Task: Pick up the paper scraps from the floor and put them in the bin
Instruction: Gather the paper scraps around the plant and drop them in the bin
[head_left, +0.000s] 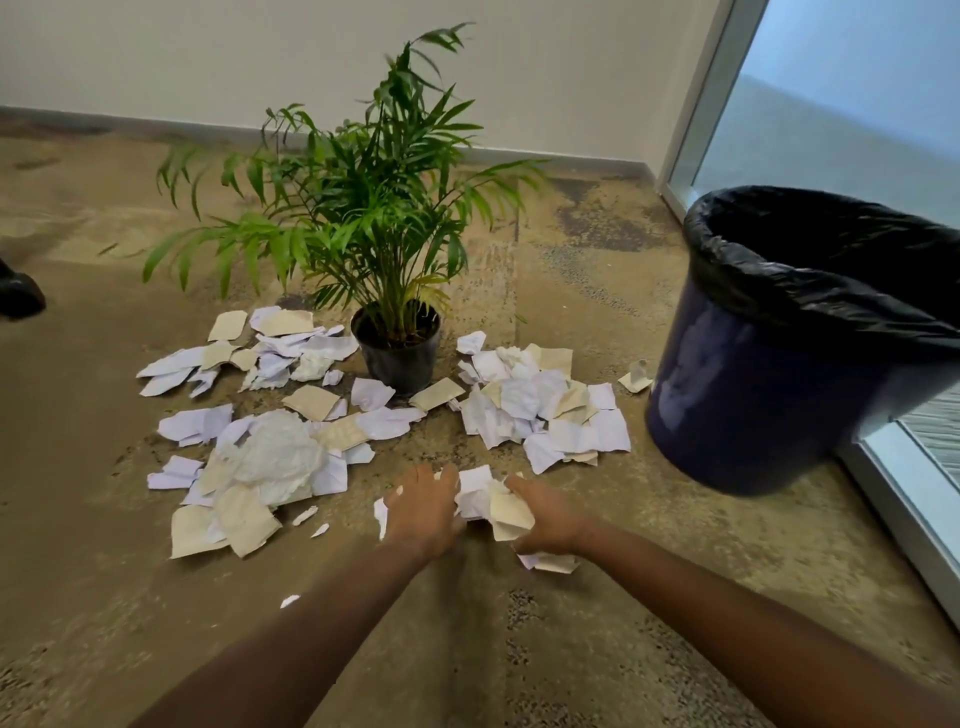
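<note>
Paper scraps (545, 410), white and cream, lie in loose heaps on the floor (493, 649) around a potted plant (397, 358). At the near edge of the mess both hands hold one clump of scraps (485, 499) between them, low at the floor. The left hand (423, 512) presses its left side with fingers bent over the paper, and the right hand (548, 519) curls round its right side. A few scraps lie under the right hand. A dark blue bin (769, 374) with a black liner stands to the right, beside a glass panel (831, 104), near the right-hand heap.
</note>
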